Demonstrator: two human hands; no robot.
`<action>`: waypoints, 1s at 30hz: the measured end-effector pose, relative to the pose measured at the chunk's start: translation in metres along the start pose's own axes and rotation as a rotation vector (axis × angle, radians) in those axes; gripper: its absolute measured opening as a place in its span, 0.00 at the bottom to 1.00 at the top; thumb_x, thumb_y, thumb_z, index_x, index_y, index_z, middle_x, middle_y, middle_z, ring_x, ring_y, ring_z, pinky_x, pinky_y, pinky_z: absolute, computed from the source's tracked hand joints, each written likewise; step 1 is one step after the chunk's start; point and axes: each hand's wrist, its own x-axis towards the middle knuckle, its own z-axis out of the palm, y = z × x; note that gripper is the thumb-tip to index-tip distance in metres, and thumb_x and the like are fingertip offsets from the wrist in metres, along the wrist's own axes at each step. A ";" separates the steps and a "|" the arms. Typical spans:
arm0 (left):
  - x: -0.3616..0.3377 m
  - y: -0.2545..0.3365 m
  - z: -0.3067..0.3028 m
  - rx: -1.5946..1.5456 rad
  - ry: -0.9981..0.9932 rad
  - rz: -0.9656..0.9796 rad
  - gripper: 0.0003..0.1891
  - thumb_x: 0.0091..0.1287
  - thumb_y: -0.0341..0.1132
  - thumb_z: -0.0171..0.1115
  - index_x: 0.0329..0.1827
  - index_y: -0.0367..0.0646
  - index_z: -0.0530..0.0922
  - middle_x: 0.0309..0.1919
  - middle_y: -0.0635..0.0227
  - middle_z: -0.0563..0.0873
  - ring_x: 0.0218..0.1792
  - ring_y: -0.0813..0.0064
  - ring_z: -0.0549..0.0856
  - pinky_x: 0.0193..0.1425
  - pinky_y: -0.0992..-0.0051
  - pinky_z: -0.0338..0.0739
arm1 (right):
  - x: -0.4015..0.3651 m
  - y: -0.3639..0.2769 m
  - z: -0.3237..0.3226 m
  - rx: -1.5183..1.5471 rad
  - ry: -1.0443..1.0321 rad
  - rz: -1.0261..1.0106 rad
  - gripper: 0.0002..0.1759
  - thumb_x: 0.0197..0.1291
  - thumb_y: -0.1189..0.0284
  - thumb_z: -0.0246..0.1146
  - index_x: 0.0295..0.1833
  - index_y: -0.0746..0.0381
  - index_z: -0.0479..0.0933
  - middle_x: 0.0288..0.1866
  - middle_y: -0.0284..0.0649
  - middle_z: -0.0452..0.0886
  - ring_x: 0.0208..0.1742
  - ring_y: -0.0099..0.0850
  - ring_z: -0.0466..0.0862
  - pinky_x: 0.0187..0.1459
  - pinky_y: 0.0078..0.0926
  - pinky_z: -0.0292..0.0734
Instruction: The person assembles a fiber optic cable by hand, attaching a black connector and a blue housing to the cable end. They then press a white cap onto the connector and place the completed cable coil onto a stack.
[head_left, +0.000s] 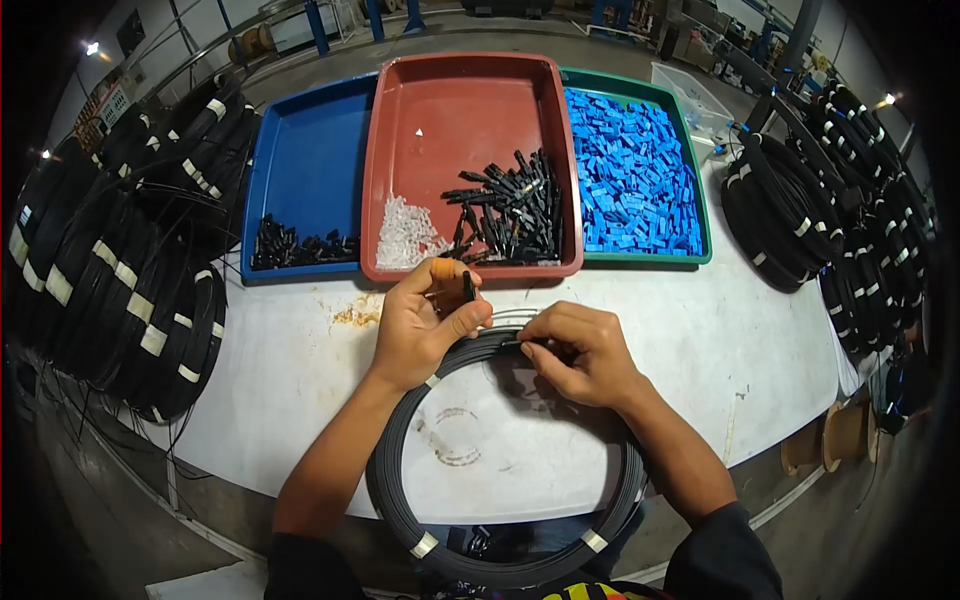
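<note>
My left hand (412, 335) is closed, holding a small black connector part (468, 287) upright between thumb and fingers. A strip of orange tape wraps one of its fingers. To its right, my right hand (588, 352) pinches the black cable (510, 344) at the top of a large coil. That cable coil (385, 460) is tied with pale tape bands and rests partly on the white table, its near side overhanging the front edge by my body. Thin loose strands arc between the two hands. The exact cable end is hard to make out.
Behind my hands, a red tray (470, 85) holds clear plastic pieces and black connector parts. A blue tray (310, 130) with small black parts stands left, and a green tray (708, 235) of blue clips right. Cable coils (130, 290) crowd both sides of the white table (720, 350).
</note>
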 end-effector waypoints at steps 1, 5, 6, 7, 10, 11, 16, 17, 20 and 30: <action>-0.001 -0.002 0.001 0.065 0.013 0.040 0.18 0.67 0.25 0.74 0.57 0.39 0.78 0.40 0.69 0.85 0.41 0.82 0.85 0.48 0.80 0.81 | 0.000 -0.001 -0.001 0.011 0.002 0.005 0.06 0.59 0.80 0.69 0.42 0.65 0.85 0.34 0.42 0.84 0.29 0.31 0.85 0.32 0.27 0.80; -0.003 -0.005 0.004 0.263 0.036 0.173 0.22 0.64 0.24 0.77 0.61 0.39 0.79 0.40 0.71 0.84 0.40 0.86 0.82 0.44 0.83 0.77 | 0.000 0.003 0.000 0.004 0.020 -0.056 0.07 0.58 0.80 0.68 0.42 0.66 0.86 0.35 0.40 0.85 0.29 0.28 0.85 0.32 0.24 0.80; -0.004 -0.006 0.002 0.380 0.024 0.234 0.24 0.64 0.24 0.77 0.62 0.40 0.80 0.40 0.71 0.84 0.38 0.87 0.81 0.43 0.83 0.77 | 0.001 0.003 0.001 0.003 0.018 -0.053 0.07 0.58 0.80 0.68 0.42 0.66 0.86 0.35 0.40 0.85 0.29 0.28 0.85 0.32 0.24 0.80; -0.005 -0.010 0.002 0.395 0.039 0.236 0.23 0.63 0.26 0.78 0.61 0.42 0.82 0.38 0.71 0.85 0.35 0.86 0.80 0.41 0.83 0.76 | 0.001 0.004 0.001 0.001 0.016 -0.064 0.07 0.58 0.81 0.69 0.42 0.66 0.86 0.35 0.41 0.85 0.29 0.28 0.85 0.32 0.24 0.80; -0.010 -0.010 -0.007 0.568 -0.015 0.176 0.20 0.66 0.24 0.75 0.59 0.38 0.80 0.41 0.69 0.86 0.39 0.85 0.84 0.45 0.82 0.78 | 0.001 0.004 0.001 -0.003 0.017 -0.063 0.07 0.58 0.81 0.69 0.43 0.67 0.86 0.36 0.41 0.85 0.30 0.29 0.85 0.32 0.25 0.80; -0.008 -0.013 -0.009 0.595 -0.001 0.251 0.19 0.66 0.24 0.75 0.58 0.38 0.81 0.38 0.69 0.87 0.37 0.85 0.84 0.42 0.82 0.78 | 0.001 0.003 0.001 -0.007 0.023 -0.055 0.07 0.58 0.82 0.69 0.43 0.67 0.85 0.36 0.41 0.85 0.30 0.29 0.85 0.32 0.26 0.80; -0.009 -0.007 -0.004 0.580 0.016 0.150 0.19 0.64 0.25 0.77 0.55 0.38 0.79 0.34 0.69 0.86 0.34 0.86 0.83 0.40 0.83 0.77 | 0.003 -0.001 -0.001 -0.021 -0.001 -0.025 0.08 0.58 0.83 0.69 0.44 0.67 0.85 0.37 0.41 0.85 0.32 0.32 0.86 0.34 0.28 0.80; -0.009 -0.007 -0.004 0.576 0.021 0.136 0.19 0.63 0.25 0.77 0.54 0.38 0.78 0.33 0.69 0.86 0.33 0.86 0.83 0.39 0.83 0.77 | 0.003 0.000 0.000 -0.015 0.011 -0.078 0.09 0.57 0.84 0.69 0.44 0.67 0.85 0.38 0.42 0.85 0.33 0.33 0.86 0.35 0.29 0.80; -0.009 -0.007 -0.002 0.595 0.017 0.113 0.23 0.62 0.25 0.79 0.55 0.39 0.75 0.32 0.70 0.86 0.32 0.88 0.82 0.37 0.84 0.75 | 0.003 -0.001 0.000 -0.024 0.013 -0.087 0.10 0.57 0.85 0.68 0.45 0.67 0.86 0.37 0.42 0.85 0.34 0.34 0.87 0.36 0.30 0.81; -0.012 -0.004 0.002 0.794 0.062 0.271 0.27 0.58 0.28 0.80 0.57 0.39 0.74 0.33 0.67 0.92 0.37 0.76 0.93 0.32 0.82 0.78 | 0.001 -0.004 -0.001 -0.041 0.059 0.009 0.09 0.58 0.83 0.71 0.45 0.66 0.87 0.30 0.41 0.85 0.28 0.32 0.84 0.30 0.28 0.77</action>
